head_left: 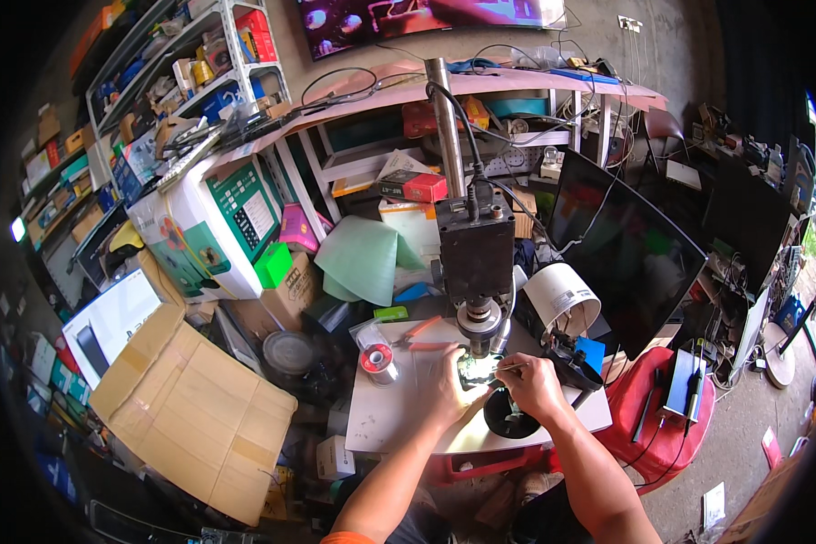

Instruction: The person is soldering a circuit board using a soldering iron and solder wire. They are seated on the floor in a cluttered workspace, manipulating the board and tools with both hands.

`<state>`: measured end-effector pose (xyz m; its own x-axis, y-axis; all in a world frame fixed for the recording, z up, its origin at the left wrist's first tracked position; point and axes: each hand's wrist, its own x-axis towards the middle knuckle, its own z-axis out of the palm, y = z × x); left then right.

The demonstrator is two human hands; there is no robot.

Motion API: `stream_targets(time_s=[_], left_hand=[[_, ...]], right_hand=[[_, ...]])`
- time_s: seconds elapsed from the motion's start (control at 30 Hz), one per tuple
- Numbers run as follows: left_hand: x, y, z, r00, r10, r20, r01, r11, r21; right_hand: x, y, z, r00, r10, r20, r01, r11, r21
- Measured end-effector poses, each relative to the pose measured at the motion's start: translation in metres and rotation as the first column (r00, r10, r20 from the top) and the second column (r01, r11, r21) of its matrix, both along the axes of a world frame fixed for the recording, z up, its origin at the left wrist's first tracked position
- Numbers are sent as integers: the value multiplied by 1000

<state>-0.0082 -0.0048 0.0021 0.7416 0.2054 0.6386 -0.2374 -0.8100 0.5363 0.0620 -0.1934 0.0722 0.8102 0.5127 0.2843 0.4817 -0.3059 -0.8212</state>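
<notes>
Under the microscope head (477, 317), my left hand (451, 392) has its fingers closed on a small, brightly lit part (474, 368), possibly a circuit board. My right hand (531, 388) grips a thin tool (510, 368), perhaps tweezers, at that part. Below both hands sits a round black microscope base (508, 415) on a white board (381, 422). A solder spool (378, 364) and orange-handled pliers (412, 340) lie to the left. The black microscope body (474, 254) rises on a metal post (442, 109).
A red stool (662, 444) at right holds a soldering station (684, 383). A dark screen (621, 236) and white cylinder (561, 295) stand behind it. Flattened cardboard (190, 412), boxes, green foam sheet (358, 258), cluttered shelving (168, 63) and a long back bench (517, 83) surround the work.
</notes>
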Motion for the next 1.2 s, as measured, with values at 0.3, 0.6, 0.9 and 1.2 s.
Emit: stream_targets(time_s=[0.3, 0.6, 0.9, 1.2], left_hand=[[0, 0, 0, 1000, 5, 7, -5, 1000, 10], [1, 0, -3, 1000, 25, 5, -25, 1000, 16], [1, 0, -2, 1000, 1, -2, -1, 1000, 1], [3, 2, -4, 1000, -7, -8, 7, 1000, -12]], right_hand=[[1, 1, -4, 1000, 3, 27, -4, 1000, 22], [-1, 0, 1, 999, 8, -36, -8, 1000, -5], [0, 0, -1, 1000, 0, 12, 0, 1000, -2], [-1, -1, 2, 1000, 7, 13, -7, 1000, 4]])
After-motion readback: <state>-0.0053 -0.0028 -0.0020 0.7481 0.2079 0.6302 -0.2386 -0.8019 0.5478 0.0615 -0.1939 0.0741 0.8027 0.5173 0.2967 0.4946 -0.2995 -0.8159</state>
